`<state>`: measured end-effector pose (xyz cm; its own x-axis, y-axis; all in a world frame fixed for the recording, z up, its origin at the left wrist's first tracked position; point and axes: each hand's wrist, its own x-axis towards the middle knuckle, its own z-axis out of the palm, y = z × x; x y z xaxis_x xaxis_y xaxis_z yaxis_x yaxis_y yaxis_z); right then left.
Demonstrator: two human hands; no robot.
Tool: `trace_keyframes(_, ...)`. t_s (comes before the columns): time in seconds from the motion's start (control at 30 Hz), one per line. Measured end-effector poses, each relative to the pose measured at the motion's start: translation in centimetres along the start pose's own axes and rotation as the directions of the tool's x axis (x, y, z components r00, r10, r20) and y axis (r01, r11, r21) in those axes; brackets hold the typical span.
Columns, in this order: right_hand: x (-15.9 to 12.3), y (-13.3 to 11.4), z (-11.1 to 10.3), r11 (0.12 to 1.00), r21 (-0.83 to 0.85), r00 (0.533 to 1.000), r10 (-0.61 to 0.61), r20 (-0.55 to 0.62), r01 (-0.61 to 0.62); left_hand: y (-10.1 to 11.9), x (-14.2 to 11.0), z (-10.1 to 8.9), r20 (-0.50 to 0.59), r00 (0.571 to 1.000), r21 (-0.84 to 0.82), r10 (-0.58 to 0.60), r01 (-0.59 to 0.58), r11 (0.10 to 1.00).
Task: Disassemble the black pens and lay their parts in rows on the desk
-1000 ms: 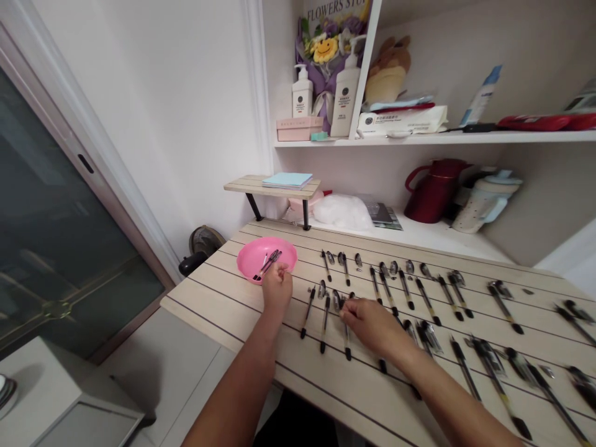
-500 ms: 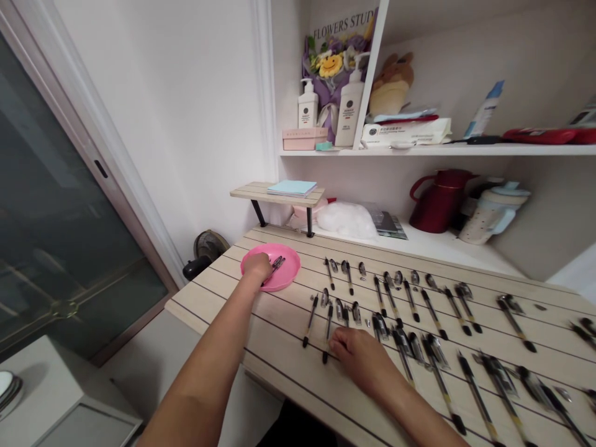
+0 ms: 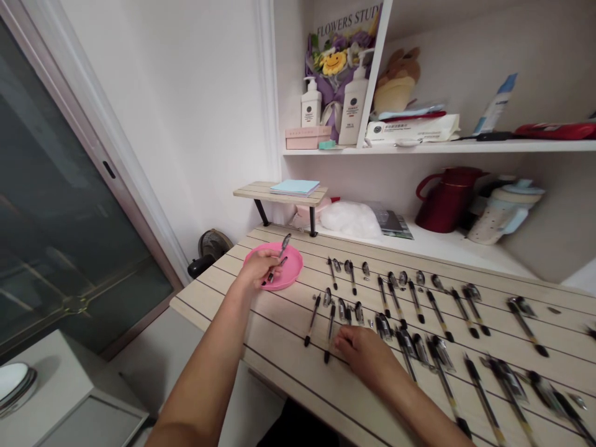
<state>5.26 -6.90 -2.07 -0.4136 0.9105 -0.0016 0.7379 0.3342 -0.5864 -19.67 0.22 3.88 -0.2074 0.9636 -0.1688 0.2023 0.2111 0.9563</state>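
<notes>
My left hand (image 3: 259, 268) is over a pink plate (image 3: 294, 268), its fingers closed on a dark pen (image 3: 285, 243) that tilts up from the fingertips. Below those fingers, another pen (image 3: 270, 277) lies in the plate, partly covered. My right hand (image 3: 361, 349) rests on the wooden table as a loose fist; whatever is inside it is hidden. Just left of that fist lies a pen refill with a black end (image 3: 330, 335). Short clear-and-black pen barrels (image 3: 358, 311) lie just beyond it.
Rows of refills and barrels (image 3: 437, 315) spread across the right of the table. A small raised shelf (image 3: 251, 191) with blue paper (image 3: 295, 187) stands at the back left. Behind are a red jug (image 3: 444, 202) and a pale bottle (image 3: 505, 214). A fan (image 3: 214, 242) is beyond the left edge.
My left hand has lifted and turned over the plate, and a pen now points up from its fingers. The right hand stays about where it was. The view has shifted slightly.
</notes>
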Motion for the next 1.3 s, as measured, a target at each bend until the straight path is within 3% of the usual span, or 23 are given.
trace_keyframes(0.07, 0.4, -0.1, -0.7, 0.989, 0.149, 0.998, 0.022, -0.054, -0.014, -0.1, -2.5, 1.5, 0.148, 0.987, -0.203, 0.063, -0.032, 0.979)
trace_keyframes(0.13, 0.9, -0.4, -1.7, 0.926, 0.376, 0.992, 0.078, -0.097, -0.036, -0.6, -5.1, 3.5, 0.294, 0.95, -0.358, 0.104, 0.009, 0.934)
trace_keyframes(0.23, 1.9, -0.9, -3.0, 0.699, 0.714, 0.976, 0.172, -0.132, -0.026, -1.5, -7.9, 6.5, 0.398, 0.912, -0.368, 0.101, 0.058, 0.928)
trace_keyframes(0.33, 2.6, -1.1, -3.3, 0.532, 0.847, 0.955, 0.252, -0.155, -0.003, -2.1, -9.2, 8.7, 0.432, 0.896, -0.321, 0.1, 0.05, 0.946)
trace_keyframes(0.5, 3.0, -0.6, -2.4, 0.461, 0.887, 0.947, 0.273, -0.169, 0.025, -2.7, -9.1, 10.3, 0.402, 0.91, -0.239, 0.101, -0.002, 0.971)
trace_keyframes(0.67, 3.2, -0.3, -2.0, 0.455, 0.89, 0.951, 0.26, -0.167, 0.032, -3.0, -8.9, 10.5, 0.424, 0.899, -0.225, 0.108, -0.011, 0.974)
trace_keyframes(0.93, 2.8, -0.7, -2.1, 0.447, 0.892, 0.973, 0.17, -0.157, 0.066, -3.0, -9.1, 9.7, 0.556, 0.83, -0.313, 0.051, 0.152, 0.937)
trace_keyframes(1.13, 2.7, -1.0, -2.8, 0.34, 0.937, 0.975, 0.173, -0.141, 0.075, -2.8, -9.3, 9.2, 0.659, 0.75, -0.361, 0.066, 0.238, 0.902)
trace_keyframes(1.3, 2.7, -0.9, -3.5, 0.362, 0.932, 0.977, 0.187, -0.103, 0.029, -2.7, -9.3, 9.3, 0.64, 0.765, -0.33, 0.071, 0.19, 0.925)
